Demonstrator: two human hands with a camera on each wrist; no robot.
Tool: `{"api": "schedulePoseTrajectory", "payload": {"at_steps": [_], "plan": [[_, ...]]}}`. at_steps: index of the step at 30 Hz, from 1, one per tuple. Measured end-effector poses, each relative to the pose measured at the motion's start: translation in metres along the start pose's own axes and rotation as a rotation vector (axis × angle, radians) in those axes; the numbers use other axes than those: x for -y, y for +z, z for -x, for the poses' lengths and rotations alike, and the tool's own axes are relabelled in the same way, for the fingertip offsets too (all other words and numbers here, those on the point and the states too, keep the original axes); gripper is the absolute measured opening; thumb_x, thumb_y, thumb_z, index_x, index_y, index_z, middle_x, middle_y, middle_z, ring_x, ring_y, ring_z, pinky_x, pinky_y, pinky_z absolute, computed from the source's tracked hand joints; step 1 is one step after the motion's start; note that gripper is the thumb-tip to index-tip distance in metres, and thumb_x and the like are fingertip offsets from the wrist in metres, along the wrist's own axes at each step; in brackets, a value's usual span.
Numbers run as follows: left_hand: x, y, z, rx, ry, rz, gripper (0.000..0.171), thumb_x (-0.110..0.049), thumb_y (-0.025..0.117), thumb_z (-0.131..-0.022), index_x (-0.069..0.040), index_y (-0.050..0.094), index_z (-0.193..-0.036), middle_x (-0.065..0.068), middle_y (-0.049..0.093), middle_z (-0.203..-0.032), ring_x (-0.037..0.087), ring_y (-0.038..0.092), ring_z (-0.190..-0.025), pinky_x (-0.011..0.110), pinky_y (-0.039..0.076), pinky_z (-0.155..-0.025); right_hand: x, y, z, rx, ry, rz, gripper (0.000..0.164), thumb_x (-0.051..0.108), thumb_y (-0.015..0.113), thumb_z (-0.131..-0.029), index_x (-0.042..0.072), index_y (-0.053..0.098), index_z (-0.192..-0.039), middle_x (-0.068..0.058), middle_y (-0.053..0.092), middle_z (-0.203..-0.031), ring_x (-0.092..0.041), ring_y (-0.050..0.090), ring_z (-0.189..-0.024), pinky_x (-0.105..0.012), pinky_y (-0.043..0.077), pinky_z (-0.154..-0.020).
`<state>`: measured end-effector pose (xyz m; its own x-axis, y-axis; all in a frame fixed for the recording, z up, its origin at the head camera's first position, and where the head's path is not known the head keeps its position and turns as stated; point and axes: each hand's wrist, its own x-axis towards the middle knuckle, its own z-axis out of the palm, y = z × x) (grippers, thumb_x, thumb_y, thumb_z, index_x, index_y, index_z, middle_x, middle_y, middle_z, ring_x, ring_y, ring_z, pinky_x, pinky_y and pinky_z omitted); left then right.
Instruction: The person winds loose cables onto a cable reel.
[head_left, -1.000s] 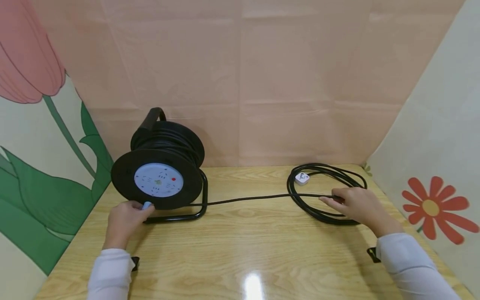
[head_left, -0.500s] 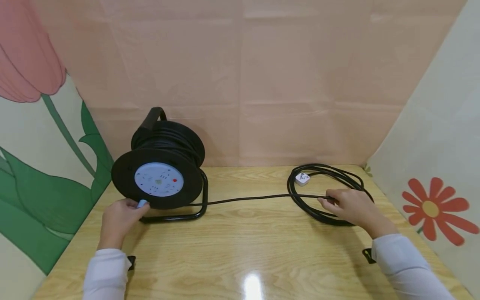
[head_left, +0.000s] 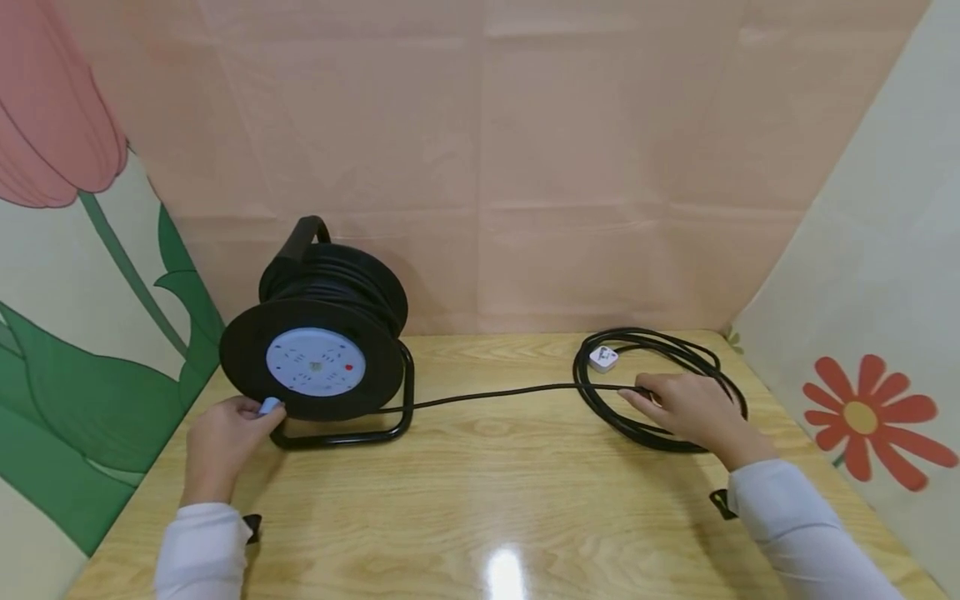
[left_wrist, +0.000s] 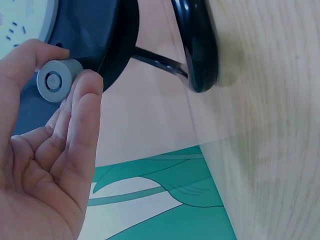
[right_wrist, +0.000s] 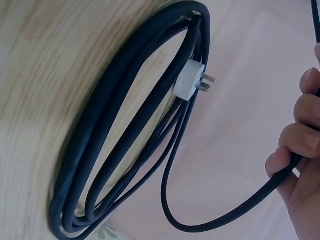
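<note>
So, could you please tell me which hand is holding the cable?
The right hand grips the black cable; the left hand pinches the reel knob.

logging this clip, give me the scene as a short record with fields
left hand: pinches the pale knob on the reel's face
right hand: grips the cable
reel: stands on its black frame on the table
cable: runs from reel to right hand
coil: lies loose on the table
plug: white, within the coil's loop

I see a black cable reel upright on its stand, pale knob at the lower rim, its cable stretching over the worktop to a loose coil around a white plug.
</note>
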<state>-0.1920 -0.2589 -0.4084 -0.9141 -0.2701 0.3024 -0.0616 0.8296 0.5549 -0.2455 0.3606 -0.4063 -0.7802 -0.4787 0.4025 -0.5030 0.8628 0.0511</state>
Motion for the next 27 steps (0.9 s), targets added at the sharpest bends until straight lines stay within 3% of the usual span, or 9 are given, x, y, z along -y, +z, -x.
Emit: {"api": "schedulePoseTrajectory", "payload": {"at_steps": [7, 13, 16, 19, 24, 27], "plan": [[-0.001, -0.008, 0.003, -0.037, -0.036, 0.067, 0.046, -0.04, 0.071, -0.09, 0.006, 0.069, -0.09, 0.014, 0.07, -0.078, 0.027, 0.063, -0.071, 0.034, 0.045, -0.058, 0.005, 0.006, -0.005, -0.019, -0.017, -0.019, 0.042, 0.044, 0.071, -0.092, 0.027, 0.042, -0.066, 0.015, 0.03, -0.051, -0.003, 0.028, -0.043, -0.026, 0.024, -0.043], [-0.002, -0.012, 0.002, 0.023, -0.108, 0.169, 0.055, -0.05, 0.06, -0.097, 0.005, 0.064, -0.099, 0.01, 0.072, -0.083, 0.022, 0.065, -0.073, 0.029, 0.048, -0.06, 0.011, 0.01, -0.008, 0.01, 0.0, -0.013, 0.042, 0.047, 0.069, -0.091, 0.03, 0.041, -0.065, 0.016, 0.031, -0.052, -0.005, 0.029, -0.044, -0.027, 0.018, -0.043], [-0.001, -0.013, 0.0, 0.071, -0.169, 0.345, 0.056, -0.05, 0.058, -0.098, 0.006, 0.059, -0.107, 0.007, 0.073, -0.085, 0.015, 0.069, -0.073, 0.023, 0.054, -0.065, 0.012, 0.01, -0.01, 0.008, -0.005, -0.01, 0.042, 0.048, 0.067, -0.092, 0.03, 0.041, -0.065, 0.017, 0.032, -0.054, -0.004, 0.029, -0.045, -0.027, 0.018, -0.043], [-0.001, -0.014, -0.001, 0.094, -0.265, 0.609, 0.052, -0.045, 0.064, -0.097, 0.004, 0.054, -0.111, 0.003, 0.073, -0.084, 0.01, 0.071, -0.071, 0.02, 0.057, -0.068, 0.011, 0.011, -0.01, -0.015, -0.009, 0.001, 0.046, 0.052, 0.068, -0.091, 0.029, 0.04, -0.064, 0.016, 0.031, -0.054, -0.004, 0.027, -0.044, -0.026, 0.018, -0.043], [-0.001, -0.019, -0.004, 0.041, -0.374, 0.966, 0.04, -0.031, 0.079, -0.088, 0.0, 0.057, -0.102, -0.002, 0.073, -0.078, 0.009, 0.071, -0.068, 0.022, 0.057, -0.067, 0.01, 0.011, -0.01, -0.042, -0.01, -0.003, 0.049, 0.052, 0.074, -0.086, 0.028, 0.038, -0.063, 0.015, 0.029, -0.052, -0.003, 0.025, -0.044, -0.025, 0.02, -0.043], [-0.002, -0.022, -0.006, 0.013, -0.38, 1.062, 0.03, -0.026, 0.079, -0.088, -0.004, 0.063, -0.097, -0.001, 0.074, -0.08, 0.011, 0.072, -0.07, 0.023, 0.057, -0.069, 0.013, 0.01, -0.01, -0.019, -0.004, -0.002, 0.048, 0.053, 0.073, -0.087, 0.028, 0.04, -0.064, 0.015, 0.031, -0.054, -0.004, 0.027, -0.044, -0.026, 0.02, -0.042]]}}
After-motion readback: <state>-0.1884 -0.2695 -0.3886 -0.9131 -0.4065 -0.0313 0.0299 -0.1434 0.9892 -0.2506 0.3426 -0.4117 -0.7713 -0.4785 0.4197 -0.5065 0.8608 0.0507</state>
